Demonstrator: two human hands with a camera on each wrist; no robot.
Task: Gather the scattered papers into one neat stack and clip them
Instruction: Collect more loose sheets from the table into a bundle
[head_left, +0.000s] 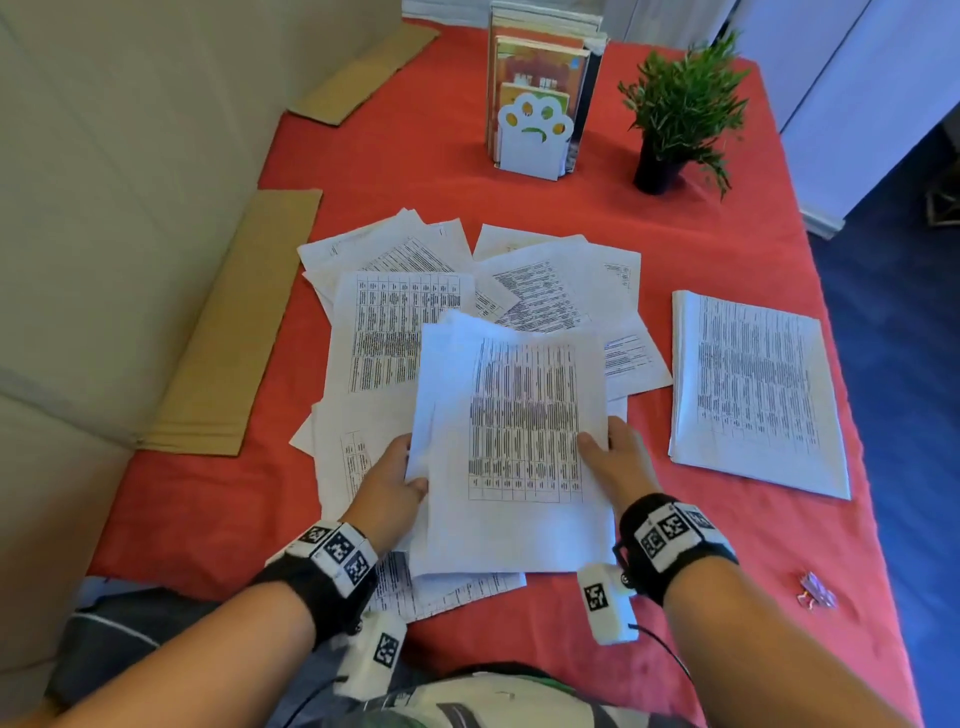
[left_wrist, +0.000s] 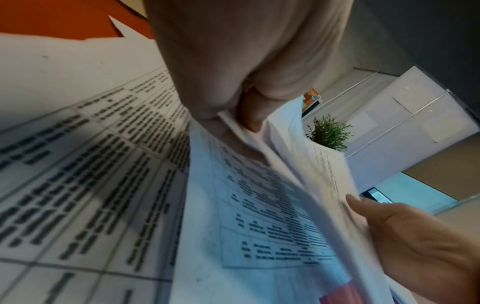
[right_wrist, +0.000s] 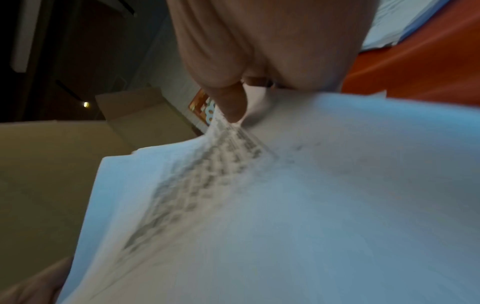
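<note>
Both hands pinch a sheaf (head_left: 519, 447) by its side edges, left hand (head_left: 387, 486) and right hand (head_left: 615, 460), thumbs on top, above loose papers (head_left: 395, 332); red cloth (head_left: 571, 613) lies bare beneath the wrists.

You're working over a red cloth-covered table (head_left: 675, 249). Take the loose papers (head_left: 395, 322) spread across its middle as your landmark — right of them lies a squared stack (head_left: 758, 389), behind them stand a paw-shaped bookend with books (head_left: 535, 130) and a potted plant (head_left: 675, 114), left lie cardboard strips (head_left: 228, 332), and near-right sits a small crumpled wrapper (head_left: 816, 596).
</note>
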